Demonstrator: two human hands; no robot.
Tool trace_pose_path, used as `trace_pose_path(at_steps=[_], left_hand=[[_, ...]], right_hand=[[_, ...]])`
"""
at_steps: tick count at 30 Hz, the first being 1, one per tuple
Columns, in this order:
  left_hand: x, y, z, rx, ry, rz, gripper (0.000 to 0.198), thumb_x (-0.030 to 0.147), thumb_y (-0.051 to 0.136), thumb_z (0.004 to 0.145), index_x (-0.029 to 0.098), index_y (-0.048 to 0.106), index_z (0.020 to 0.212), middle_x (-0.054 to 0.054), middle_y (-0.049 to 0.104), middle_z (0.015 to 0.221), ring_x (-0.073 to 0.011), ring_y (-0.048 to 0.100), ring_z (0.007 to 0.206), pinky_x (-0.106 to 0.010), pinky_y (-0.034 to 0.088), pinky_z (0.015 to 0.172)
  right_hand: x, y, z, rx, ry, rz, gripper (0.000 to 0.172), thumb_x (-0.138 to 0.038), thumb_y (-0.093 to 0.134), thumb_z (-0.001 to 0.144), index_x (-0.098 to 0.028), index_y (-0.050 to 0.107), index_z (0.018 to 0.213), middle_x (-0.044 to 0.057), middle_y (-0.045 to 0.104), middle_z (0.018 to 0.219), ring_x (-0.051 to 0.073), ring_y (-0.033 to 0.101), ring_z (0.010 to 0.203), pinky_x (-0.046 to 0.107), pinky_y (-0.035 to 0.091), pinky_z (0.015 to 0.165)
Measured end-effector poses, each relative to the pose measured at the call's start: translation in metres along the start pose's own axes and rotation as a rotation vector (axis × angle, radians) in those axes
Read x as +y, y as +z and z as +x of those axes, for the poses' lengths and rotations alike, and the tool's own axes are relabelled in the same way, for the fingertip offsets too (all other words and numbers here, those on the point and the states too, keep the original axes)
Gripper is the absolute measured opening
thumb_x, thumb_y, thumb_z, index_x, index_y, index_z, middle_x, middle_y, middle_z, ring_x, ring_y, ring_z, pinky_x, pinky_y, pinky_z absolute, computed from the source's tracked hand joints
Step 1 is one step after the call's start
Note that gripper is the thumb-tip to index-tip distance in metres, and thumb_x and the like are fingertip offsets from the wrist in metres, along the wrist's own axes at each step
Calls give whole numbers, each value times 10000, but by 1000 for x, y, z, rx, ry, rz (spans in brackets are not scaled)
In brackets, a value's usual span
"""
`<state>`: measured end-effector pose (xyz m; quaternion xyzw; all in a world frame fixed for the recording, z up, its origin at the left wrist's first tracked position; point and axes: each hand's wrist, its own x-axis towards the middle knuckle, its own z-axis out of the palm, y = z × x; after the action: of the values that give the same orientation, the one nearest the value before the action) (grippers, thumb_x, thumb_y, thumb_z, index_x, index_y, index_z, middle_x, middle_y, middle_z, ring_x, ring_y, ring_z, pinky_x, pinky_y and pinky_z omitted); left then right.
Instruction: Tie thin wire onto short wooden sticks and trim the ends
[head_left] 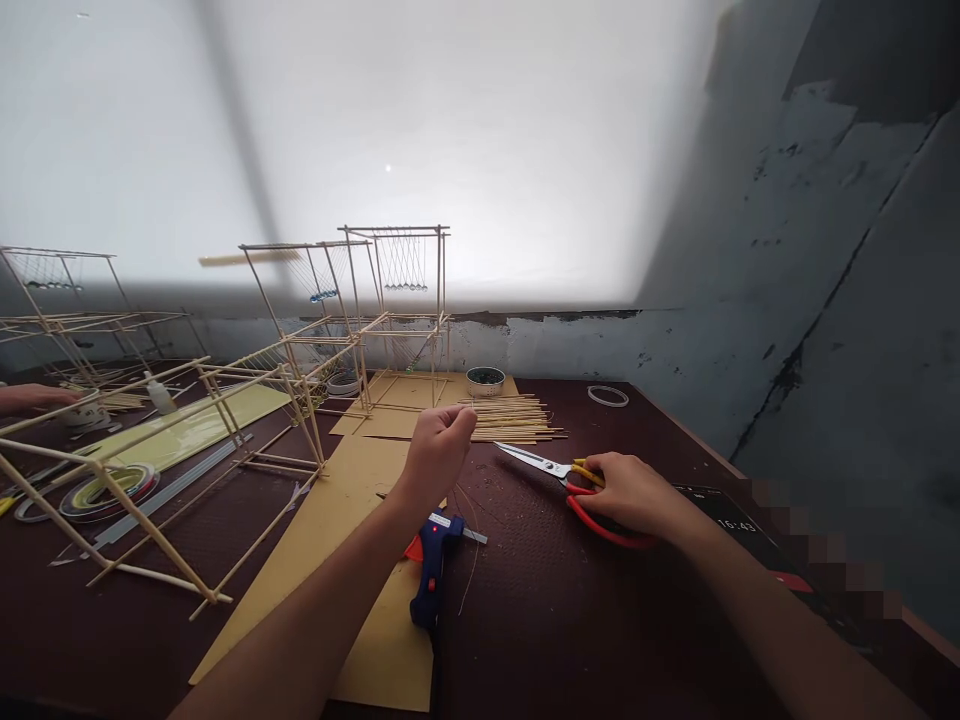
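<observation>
My left hand is closed in a fist above the yellow-brown board, and a thin thread trails from beneath it onto the table. Scissors with red and yellow handles are in my right hand, their blades pointing left toward the fist. The blades look nearly closed and touch nothing I can see. Below my left wrist lies a blue hot glue gun with a small red light on.
Stick frames with hanging beads stand behind and left. Thin sticks lie beyond my hands, near a bowl of beads. A phone is at right, tape rolls at left. Another person's hand reaches in at far left.
</observation>
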<state>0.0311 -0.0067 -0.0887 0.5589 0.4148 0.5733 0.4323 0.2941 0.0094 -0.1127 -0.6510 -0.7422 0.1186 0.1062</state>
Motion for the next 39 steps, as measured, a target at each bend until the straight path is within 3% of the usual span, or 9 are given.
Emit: trace_pose_path(at_steps=[4,10,12,14,16,21,24,32,39], left_hand=[[1,2,-3,-26,-66,-100,329,312,525,746,220,285,539,86,241,455,-44,179,407,-212,126,391],[-1,10,-8,-194,-142,-173,332,286,527,736,218,264,546,92,209,466,-38,150,412,-211,115,390],[-3,13,-9,-221,-133,-150,329,283,522,751,215,268,553,90,211,475,-39,151,420,-216,111,397],[-6,15,-11,-225,-100,-105,330,278,517,773,209,279,554,84,228,481,-41,165,429,-222,118,408],[-8,18,-12,-237,-70,-83,332,280,515,799,202,302,557,79,253,490,-44,183,437,-227,133,419],[-9,27,-20,-361,-43,-100,346,314,516,862,183,384,571,61,320,528,-55,239,468,-240,181,453],[-9,31,-24,-442,2,-69,332,316,494,900,166,466,606,45,366,556,-72,286,511,-246,216,483],[-13,31,-25,-427,118,186,377,305,451,948,166,481,599,19,472,574,-103,415,574,-254,313,564],[-9,31,-26,-400,121,215,363,282,454,944,154,572,626,9,545,610,-99,441,579,-235,336,573]], right_hand=[[1,-5,-2,-78,-39,41,342,-434,679,715,-195,768,943,82,734,859,243,645,760,287,375,585],[-4,-10,-7,-163,-51,70,306,-453,705,711,-213,789,882,76,728,743,243,640,680,298,378,559],[-10,-11,-10,-43,-1,19,278,-453,685,741,-213,782,842,93,736,792,270,649,726,322,391,601],[-19,-13,-13,170,35,7,247,-434,641,798,-225,766,844,86,738,852,280,647,777,347,403,656],[-29,-15,-17,305,-15,146,258,-443,598,860,-235,749,879,62,727,866,259,636,791,351,419,696],[-55,-7,-29,85,-244,832,376,-546,625,872,-186,727,913,36,632,770,173,538,675,291,434,612],[-64,2,-32,17,-297,1050,371,-527,664,858,-160,721,861,31,601,753,152,511,669,276,441,611],[-63,2,-33,100,-315,1016,299,-461,709,855,-164,743,848,-6,554,658,113,422,586,254,354,544],[-63,5,-31,151,-243,1054,325,-492,669,875,-172,708,837,-14,530,613,123,448,592,259,386,567]])
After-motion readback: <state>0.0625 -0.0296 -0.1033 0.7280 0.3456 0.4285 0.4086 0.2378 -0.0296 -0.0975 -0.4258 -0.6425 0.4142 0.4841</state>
